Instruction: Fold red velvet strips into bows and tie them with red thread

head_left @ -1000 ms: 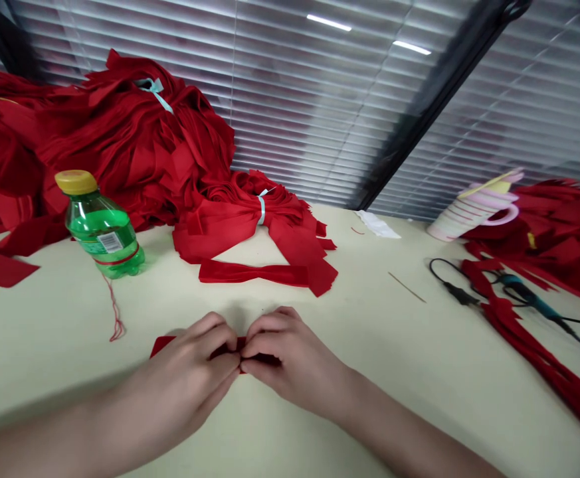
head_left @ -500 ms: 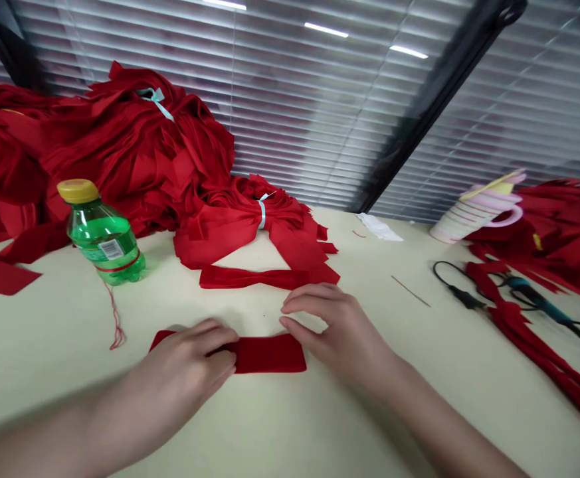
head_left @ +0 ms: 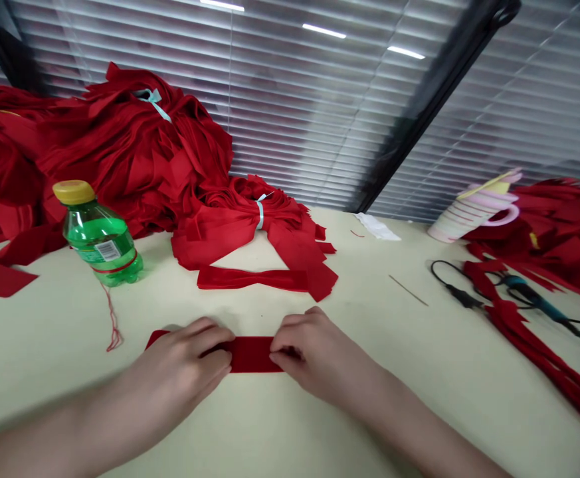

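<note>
- The red strip (head_left: 250, 354) is laid flat on the counter (head_left: 419, 378), directly in front of the person. Its long axis runs left to right across the view.
- Both hands are placed on it, one at each end. Neither is nearer, and only the bare middle of the strip is left showing between them.
- The left hand (head_left: 190, 365) is spread over the left part, with a red corner seen past it at the far left. Its fingers are held together and pressed down on the cloth. The thumb is hidden, so its grip cannot be told as pinch or plain press.
- The right hand (head_left: 309, 352) is set over the right end, which is covered. Its fingers are curled with the thumb tip against the cloth, so the grip is closed, pinching that end.
- A red bow (head_left: 254, 279) is seen just beyond, apart from the strip. A green bottle (head_left: 99, 236) stands well off to the left, and a corded tool (head_left: 529, 295) lies well off to the right.
</note>
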Demonstrator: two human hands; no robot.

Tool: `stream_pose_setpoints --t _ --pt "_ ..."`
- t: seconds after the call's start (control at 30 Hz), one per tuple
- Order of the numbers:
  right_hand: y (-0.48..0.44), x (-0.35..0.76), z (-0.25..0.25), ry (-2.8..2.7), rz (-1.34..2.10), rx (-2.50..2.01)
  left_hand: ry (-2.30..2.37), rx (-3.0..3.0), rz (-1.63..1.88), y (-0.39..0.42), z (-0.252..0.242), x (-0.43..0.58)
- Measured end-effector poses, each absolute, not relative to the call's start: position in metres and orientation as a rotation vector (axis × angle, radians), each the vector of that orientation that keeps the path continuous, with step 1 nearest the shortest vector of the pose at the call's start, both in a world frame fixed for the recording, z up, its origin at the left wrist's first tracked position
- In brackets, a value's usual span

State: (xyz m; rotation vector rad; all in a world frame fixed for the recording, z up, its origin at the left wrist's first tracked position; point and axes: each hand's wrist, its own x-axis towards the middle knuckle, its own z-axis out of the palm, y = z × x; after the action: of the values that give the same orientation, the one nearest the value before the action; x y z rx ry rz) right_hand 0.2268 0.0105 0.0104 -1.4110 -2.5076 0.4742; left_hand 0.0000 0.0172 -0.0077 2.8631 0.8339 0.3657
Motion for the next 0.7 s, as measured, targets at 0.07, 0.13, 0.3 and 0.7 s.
stream_pose_setpoints --t 0.07,0.13,0.3,0.7 --pt "0.012 0.231 0.016 -2.48 0.52 -1.51 0.849 2.841 0.413 0.017 -0.008 0.0" --pt "0.013 0.235 0.021 -2.463 0.535 -1.592 0.866 2.806 0.463 0.016 -0.007 0.001" --pt "0.014 0.24 0.027 -2.449 0.578 -1.644 0.875 2.82 0.587 0.014 -0.009 0.002" --pt "0.013 0.241 0.023 -2.501 0.534 -1.621 0.919 2.815 0.637 0.012 -0.009 0.005"
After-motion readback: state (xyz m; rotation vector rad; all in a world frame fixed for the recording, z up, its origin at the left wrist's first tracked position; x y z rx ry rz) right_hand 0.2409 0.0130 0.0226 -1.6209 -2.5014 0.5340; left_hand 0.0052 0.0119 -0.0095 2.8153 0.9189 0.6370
